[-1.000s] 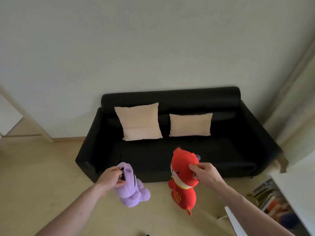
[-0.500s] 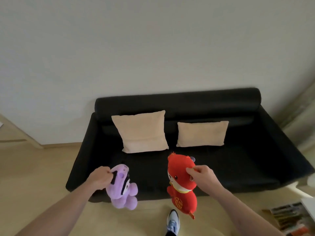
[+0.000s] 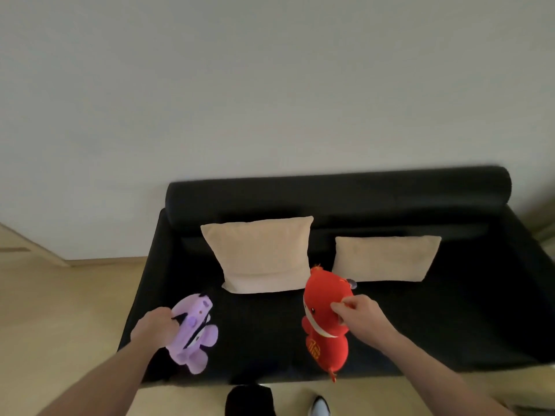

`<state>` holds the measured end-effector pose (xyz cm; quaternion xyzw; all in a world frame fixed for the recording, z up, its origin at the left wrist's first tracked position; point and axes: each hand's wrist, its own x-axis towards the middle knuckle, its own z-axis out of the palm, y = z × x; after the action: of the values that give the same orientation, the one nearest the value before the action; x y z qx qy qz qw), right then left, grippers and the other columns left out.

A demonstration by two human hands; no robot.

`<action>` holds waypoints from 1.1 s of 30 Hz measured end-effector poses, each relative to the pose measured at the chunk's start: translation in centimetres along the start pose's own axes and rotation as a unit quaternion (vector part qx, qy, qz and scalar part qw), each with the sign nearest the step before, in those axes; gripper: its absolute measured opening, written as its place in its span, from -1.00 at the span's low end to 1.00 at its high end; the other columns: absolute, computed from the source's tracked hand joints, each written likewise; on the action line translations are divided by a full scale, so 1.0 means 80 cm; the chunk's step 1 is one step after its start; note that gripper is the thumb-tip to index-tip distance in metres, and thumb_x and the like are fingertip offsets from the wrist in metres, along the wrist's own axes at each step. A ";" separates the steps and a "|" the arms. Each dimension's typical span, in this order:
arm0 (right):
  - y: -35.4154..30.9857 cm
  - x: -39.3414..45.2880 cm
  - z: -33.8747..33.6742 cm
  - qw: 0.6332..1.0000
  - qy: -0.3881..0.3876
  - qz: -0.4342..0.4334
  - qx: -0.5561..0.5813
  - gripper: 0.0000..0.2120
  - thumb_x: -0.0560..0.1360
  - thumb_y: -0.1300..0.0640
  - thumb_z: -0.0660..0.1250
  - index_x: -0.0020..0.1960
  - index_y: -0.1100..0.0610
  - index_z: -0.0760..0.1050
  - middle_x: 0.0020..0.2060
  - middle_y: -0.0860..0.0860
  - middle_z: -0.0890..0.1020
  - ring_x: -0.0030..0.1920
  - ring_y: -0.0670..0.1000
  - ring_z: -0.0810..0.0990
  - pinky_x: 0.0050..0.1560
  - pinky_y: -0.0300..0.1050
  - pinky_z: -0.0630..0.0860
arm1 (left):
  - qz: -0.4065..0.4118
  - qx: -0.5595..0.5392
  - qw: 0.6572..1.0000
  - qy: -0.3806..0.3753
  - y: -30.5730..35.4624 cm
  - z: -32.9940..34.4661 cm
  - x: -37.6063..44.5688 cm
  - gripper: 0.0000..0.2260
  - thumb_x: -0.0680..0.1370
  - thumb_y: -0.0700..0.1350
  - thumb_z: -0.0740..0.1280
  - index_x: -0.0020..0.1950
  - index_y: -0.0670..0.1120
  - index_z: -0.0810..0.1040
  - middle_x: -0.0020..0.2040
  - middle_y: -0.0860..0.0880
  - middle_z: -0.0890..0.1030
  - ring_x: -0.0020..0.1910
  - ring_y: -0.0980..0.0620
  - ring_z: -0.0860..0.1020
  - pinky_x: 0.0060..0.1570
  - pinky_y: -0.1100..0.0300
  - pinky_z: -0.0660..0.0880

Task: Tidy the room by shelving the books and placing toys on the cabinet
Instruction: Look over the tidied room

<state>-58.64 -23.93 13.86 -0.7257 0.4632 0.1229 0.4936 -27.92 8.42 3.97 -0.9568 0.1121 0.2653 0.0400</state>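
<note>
Left hand: the left hand is curled tight round the head of the purple plush toy, fingers closed on it, arm stretched out over the sofa's left end.
Purple plush toy: it hangs clear of the seat, tilted, legs dangling down toward the sofa's front edge; nothing but the hand is holding it up.
Sofa: a black sofa against a pale wall, with a larger beige cushion propped on the left and a flatter beige cushion to its right.
Red plush toy: the red plush toy hangs upright in front of the seat, just below the gap between the two cushions, with gold markings on its belly.
Right hand: the right hand pinches the red toy at the side of its head, thumb and fingers closed on the fabric.
Floor: light wood, with a shoe at the bottom edge.
Step in hand: I'd say both toys are collected and being carried; neither is on the cabinet yet.
Next move: no cabinet or books show from here, so it looks like the person must turn to find the cabinet, then set both toys down on top.
</note>
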 end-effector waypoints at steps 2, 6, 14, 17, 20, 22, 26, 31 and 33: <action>-0.019 0.024 0.009 1.000 0.001 0.014 0.003 -0.69 0.62 -0.01 0.32 -0.22 0.12 0.59 -0.31 0.01 0.61 -0.35 -0.09 0.54 -0.22 -0.20 0.49 | -0.001 0.004 1.000 -0.010 -0.005 -0.006 0.042 -0.86 0.65 -0.04 0.27 -0.07 0.00 0.57 -0.18 0.03 0.66 -0.24 0.06 0.65 -0.20 0.18 0.62; -0.052 0.052 0.031 0.999 0.010 0.047 -0.003 -0.68 0.61 -0.01 0.33 -0.15 0.21 0.65 -0.21 0.10 0.69 -0.27 0.05 0.64 -0.11 -0.08 0.57 | 0.011 0.013 1.000 -0.020 -0.001 -0.016 0.106 -0.89 0.63 -0.03 0.32 -0.07 0.01 0.58 -0.19 0.05 0.65 -0.24 0.08 0.64 -0.17 0.19 0.63; -0.100 0.132 0.091 0.995 0.027 0.094 -0.025 -0.64 0.59 -0.01 0.35 -0.19 0.26 0.63 -0.22 0.14 0.70 -0.26 0.07 0.65 -0.09 -0.01 0.58 | 0.013 0.010 0.999 -0.036 0.012 -0.015 0.243 -0.90 0.63 -0.03 0.36 -0.06 0.00 0.57 -0.21 0.03 0.64 -0.27 0.08 0.63 -0.26 0.23 0.58; -0.108 0.143 0.109 0.993 0.030 0.112 -0.031 -0.62 0.57 -0.01 0.36 -0.30 0.23 0.56 -0.32 0.11 0.67 -0.39 -0.03 0.54 -0.24 -0.09 0.45 | 0.029 -0.004 0.999 -0.028 0.021 -0.007 0.269 -0.84 0.67 0.01 0.29 -0.04 -0.02 0.53 -0.17 0.02 0.60 -0.22 0.07 0.59 -0.09 0.16 0.60; -0.115 0.158 0.123 0.991 0.024 0.131 -0.031 -0.64 0.58 -0.05 0.35 -0.30 0.14 0.62 -0.36 0.05 0.66 -0.38 -0.04 0.56 -0.21 -0.08 0.49 | 0.087 0.019 0.995 -0.041 0.019 0.003 0.301 -0.84 0.65 0.05 0.28 -0.03 0.01 0.55 -0.17 0.05 0.59 -0.20 0.08 0.59 -0.10 0.17 0.59; -0.122 0.162 0.124 0.990 0.023 0.138 -0.024 -0.62 0.59 -0.04 0.35 -0.35 0.09 0.61 -0.44 -0.01 0.59 -0.45 -0.10 0.47 -0.29 -0.12 0.40 | 0.129 0.048 0.989 -0.050 0.009 0.004 0.319 -0.89 0.64 0.01 0.33 -0.06 0.04 0.56 -0.21 0.07 0.60 -0.26 0.12 0.60 -0.18 0.22 0.61; -0.128 0.174 0.131 0.988 0.037 0.152 -0.006 -0.57 0.59 -0.01 0.36 -0.43 0.07 0.50 -0.51 -0.06 0.46 -0.48 -0.10 0.38 -0.31 -0.12 0.33 | 0.139 0.090 0.985 -0.045 -0.006 0.005 0.352 -0.93 0.61 -0.05 0.42 -0.06 0.05 0.58 -0.26 0.09 0.61 -0.32 0.14 0.60 -0.24 0.24 0.61; -0.123 0.185 0.147 0.985 0.058 0.162 0.015 -0.61 0.57 -0.02 0.37 -0.23 0.29 0.56 -0.45 -0.03 0.48 -0.44 -0.09 0.37 -0.29 -0.10 0.30 | 0.132 0.076 0.988 -0.031 0.001 0.009 0.377 -0.96 0.63 -0.04 0.37 0.04 0.03 0.60 -0.22 0.08 0.61 -0.30 0.12 0.60 -0.25 0.22 0.60; -0.120 0.190 0.152 0.984 0.065 0.166 0.024 -0.63 0.56 -0.03 0.36 -0.18 0.29 0.60 -0.45 -0.03 0.47 -0.43 -0.07 0.37 -0.29 -0.10 0.29 | 0.143 0.080 0.986 -0.032 0.007 0.014 0.385 -0.90 0.64 -0.03 0.34 0.12 0.02 0.61 -0.19 0.08 0.61 -0.26 0.11 0.60 -0.20 0.20 0.62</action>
<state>-39.45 -21.42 4.13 -0.6330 0.6111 0.1448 0.4527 -2.95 2.07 -12.92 -0.9155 0.2675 0.2893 0.0818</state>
